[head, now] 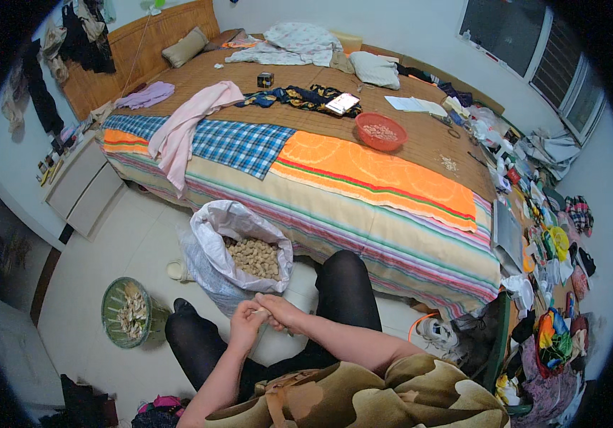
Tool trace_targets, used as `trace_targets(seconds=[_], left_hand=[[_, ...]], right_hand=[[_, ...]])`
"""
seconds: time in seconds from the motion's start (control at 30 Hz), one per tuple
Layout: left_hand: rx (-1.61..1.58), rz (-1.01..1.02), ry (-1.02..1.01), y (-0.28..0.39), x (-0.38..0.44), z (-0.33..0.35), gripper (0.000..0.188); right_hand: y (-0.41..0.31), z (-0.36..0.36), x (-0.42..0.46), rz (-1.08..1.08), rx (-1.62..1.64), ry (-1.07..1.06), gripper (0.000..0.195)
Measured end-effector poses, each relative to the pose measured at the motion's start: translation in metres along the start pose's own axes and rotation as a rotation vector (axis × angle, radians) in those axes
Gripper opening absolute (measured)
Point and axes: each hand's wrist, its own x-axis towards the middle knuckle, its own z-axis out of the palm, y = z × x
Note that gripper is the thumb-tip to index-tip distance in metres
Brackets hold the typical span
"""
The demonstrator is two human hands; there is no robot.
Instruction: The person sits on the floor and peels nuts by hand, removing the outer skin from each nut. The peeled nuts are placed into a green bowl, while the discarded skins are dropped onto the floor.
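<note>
My left hand (pixel 245 323) and my right hand (pixel 280 311) meet above my lap, fingertips pressed together. Between them is a small pale thing that looks like a peanut, mostly hidden by the fingers. Just beyond my hands stands a white woven sack (pixel 207 267) with its rim rolled back, holding many unshelled peanuts (pixel 254 259). To the left on the floor is a green plastic basket (pixel 109 315) with broken peanut shells (pixel 133 313) inside. A red plastic basin (pixel 382 144) of shelled peanut kernels (pixel 380 132) rests on the bed.
The bed (pixel 338 214), covered by a striped sheet, runs across in front of me. On it lie an orange towel (pixel 370 171), a pink cloth (pixel 191 128) and a lit phone (pixel 342 104). A cluttered table (pixel 547 278) is at right. A pale slipper (pixel 177 270) sits beside the sack.
</note>
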Motion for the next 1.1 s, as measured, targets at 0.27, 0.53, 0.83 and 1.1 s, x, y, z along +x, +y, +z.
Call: trace_targets(seconds=[0.27,0.53,0.83,1.1], left_hand=[[-0.195,-0.127,0.109,0.004,0.005,-0.006,0.013],[-0.315,-0.178,0.097,0.007,0.003,0.0,0.017],[-0.17,-0.202,-0.12,-0.009,-0.005,0.002,0.007],[-0.092,-0.155,-0.105,-0.013,0.002,0.008,0.01]], right_hand=[[0.0,-0.007,-0.004,-0.136,0.162,-0.072,0.031],[-0.008,-0.008,-0.015,-0.119,0.184,-0.1,0.034],[-0.01,0.004,-0.029,-0.251,-0.17,-0.138,0.038],[0.01,-0.006,-0.009,-0.336,-0.189,-0.075,0.039]])
